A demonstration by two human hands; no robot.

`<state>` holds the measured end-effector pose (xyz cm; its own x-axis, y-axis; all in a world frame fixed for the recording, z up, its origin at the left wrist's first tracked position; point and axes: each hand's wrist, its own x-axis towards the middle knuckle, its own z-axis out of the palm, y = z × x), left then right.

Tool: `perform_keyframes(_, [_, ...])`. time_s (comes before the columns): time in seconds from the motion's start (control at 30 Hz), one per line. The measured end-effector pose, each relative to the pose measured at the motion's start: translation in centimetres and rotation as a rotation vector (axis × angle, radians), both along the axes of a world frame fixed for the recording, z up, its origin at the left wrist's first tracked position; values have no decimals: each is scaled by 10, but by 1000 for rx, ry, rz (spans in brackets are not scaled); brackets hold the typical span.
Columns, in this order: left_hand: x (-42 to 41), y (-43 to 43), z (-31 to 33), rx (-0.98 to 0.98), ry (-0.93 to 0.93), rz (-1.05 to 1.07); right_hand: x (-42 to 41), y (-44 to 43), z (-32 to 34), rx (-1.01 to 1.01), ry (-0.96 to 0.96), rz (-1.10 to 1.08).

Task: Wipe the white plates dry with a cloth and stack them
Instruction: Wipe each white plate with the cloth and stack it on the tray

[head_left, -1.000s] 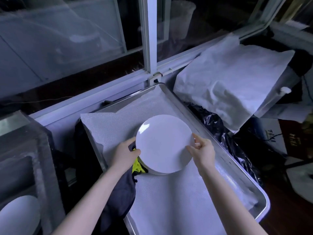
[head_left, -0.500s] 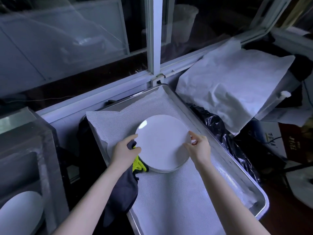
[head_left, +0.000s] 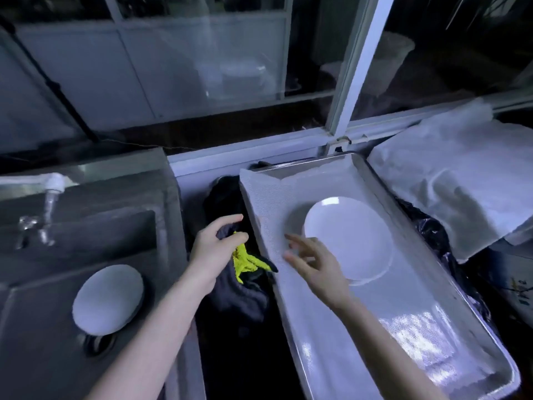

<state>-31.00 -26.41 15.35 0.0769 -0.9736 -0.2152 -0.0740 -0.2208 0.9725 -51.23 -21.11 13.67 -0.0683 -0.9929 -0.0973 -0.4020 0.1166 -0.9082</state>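
The round white plate has been released, stacked, toward the lined metal tray's far end. The right hand is spread, and the dark grey cloth is pinched by the left hand.

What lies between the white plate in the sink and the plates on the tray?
In the head view: the sink wall, the left hand holding the dark cloth, and the right hand, fingers spread, above the tray.

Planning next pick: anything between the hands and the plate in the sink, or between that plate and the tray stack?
The sink plate is uncovered. Between it and the stack stand the sink's right wall and the left hand holding the cloth over the gap; the right hand hovers beside the stack.
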Motion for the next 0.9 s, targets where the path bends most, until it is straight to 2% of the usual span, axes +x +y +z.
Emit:
perform_keyframes(0.1, [53,13,16,23,115,166,79,17,9,52,-175,334])
perform_keyframes(0.23, [135,27,32,37,246,409,166,22,7,-56,-155,483])
perform_keyframes(0.3, [178,38,34,56,309,463,209,20,7,-74,-169,440])
perform_keyframes(0.4, [241,61,28,8,364,383,270,19,8,-4,-285,348])
perform_keyframes(0.53, [315,102,2,34,258,186,342,23,6,228,-544,288])
perform_keyframes(0.63, [354,130,-22,151,233,114,392,30,-6,352,-575,278])
perform_keyframes(0.77, [392,147,-51,285,185,206,434,35,-29,456,-549,309])
perform_keyframes(0.9, [424,141,-92,476,177,433,444,20,-50,559,-483,233])
